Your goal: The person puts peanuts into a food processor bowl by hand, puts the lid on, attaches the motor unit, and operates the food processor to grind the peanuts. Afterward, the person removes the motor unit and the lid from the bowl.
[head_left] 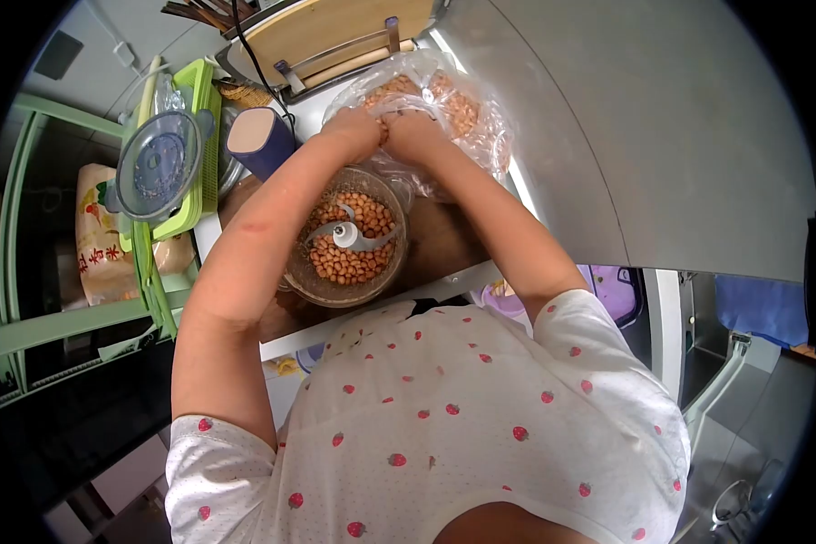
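Observation:
A clear plastic bag (494, 136) of reddish-brown peanuts (453, 104) lies at the back of the counter. My left hand (357, 132) and my right hand (413, 138) are close together at the bag's near edge, fingers curled around its plastic. A few peanuts show between them; the fingertips are partly hidden. Just below my left forearm stands a round chopper bowl (393, 270), partly filled with peanuts. A metal blade with a white hub (345, 236) rises from the middle of the bowl, and the left forearm covers part of its rim.
A blue chopper motor unit (272, 159) with a black cord stands left of the bowl. Further left are a green basket (207, 136), a round strainer-like lid (160, 165) and green stalks (151, 281). A wooden board (335, 41) leans at the back. A grey panel borders the right.

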Demonstrator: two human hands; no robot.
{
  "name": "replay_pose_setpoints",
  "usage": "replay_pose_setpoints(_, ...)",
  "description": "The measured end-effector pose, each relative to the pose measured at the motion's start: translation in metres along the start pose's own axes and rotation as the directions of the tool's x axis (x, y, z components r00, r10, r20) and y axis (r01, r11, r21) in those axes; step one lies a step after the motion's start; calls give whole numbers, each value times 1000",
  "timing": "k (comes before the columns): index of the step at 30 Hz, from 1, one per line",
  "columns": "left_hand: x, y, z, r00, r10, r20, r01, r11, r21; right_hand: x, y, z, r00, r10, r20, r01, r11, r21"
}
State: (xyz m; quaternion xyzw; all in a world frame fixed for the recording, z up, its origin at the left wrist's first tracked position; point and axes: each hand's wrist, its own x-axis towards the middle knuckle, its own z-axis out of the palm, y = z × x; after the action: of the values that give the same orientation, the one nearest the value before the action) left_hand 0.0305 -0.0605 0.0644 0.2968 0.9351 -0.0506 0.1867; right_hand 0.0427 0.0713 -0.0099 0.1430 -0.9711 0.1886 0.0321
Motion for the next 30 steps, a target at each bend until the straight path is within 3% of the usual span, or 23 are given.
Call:
replay_pose_setpoints(4,-5,6,5,990,-72,-124,76,997,22,-12,-5,-16,994,-48,-94,47,999,-12)
replay_pose_setpoints(6,-9,5,2,988,52,-144,-28,986,165,-18,-11,-31,996,-41,74,51,989,-139)
replay_pose_setpoints(7,-11,5,-3,988,49,-144,-25,986,165,-17,-12,-32,996,-44,74,54,989,-138)
replay_pose_setpoints(9,-9,5,-11,996,76,53,-86,975,205,-15,-14,-35,990,24,136,7,975,-224)
replay_pose_setpoints(10,-6,2,-9,996,76,52,-85,975,206,-16,-15,-38,991,24,135,7,974,-225)
replay_pose_setpoints(12,1,-2,0,988,60,-145,-44,993,112,-16,-18,-46,981,62,185,-28,984,-178)
replay_pose_setpoints(13,5,-3,3,988,58,-145,-42,993,111,-15,-19,-47,981,60,185,-27,984,-178)
replay_pose_setpoints(15,11,0,4,791,154,-592,-144,988,64,-13,-22,-46,974,148,171,-118,977,-176)
replay_pose_setpoints(16,15,3,1,791,157,-591,-146,987,66,-12,-22,-46,974,151,170,-121,977,-175)
replay_pose_setpoints(18,23,9,-3,959,-72,-274,-57,898,-435,-9,-25,-50,936,200,289,-127,960,-251)
replay_pose_setpoints(19,24,10,-4,958,-73,-277,-57,898,-436,-10,-27,-54,937,199,288,-126,959,-253)
replay_pose_setpoints(21,28,10,-2,999,-45,-16,30,848,-530,-15,-31,-62,933,212,292,-151,965,-216)
replay_pose_setpoints(24,40,13,12,993,-58,-101,7,895,-447,-14,-28,-63,918,195,346,-108,961,-254)
replay_pose_setpoints(30,29,32,-14,999,-42,5,42,992,-120,-11,-25,-55,891,267,367,-189,953,-236)
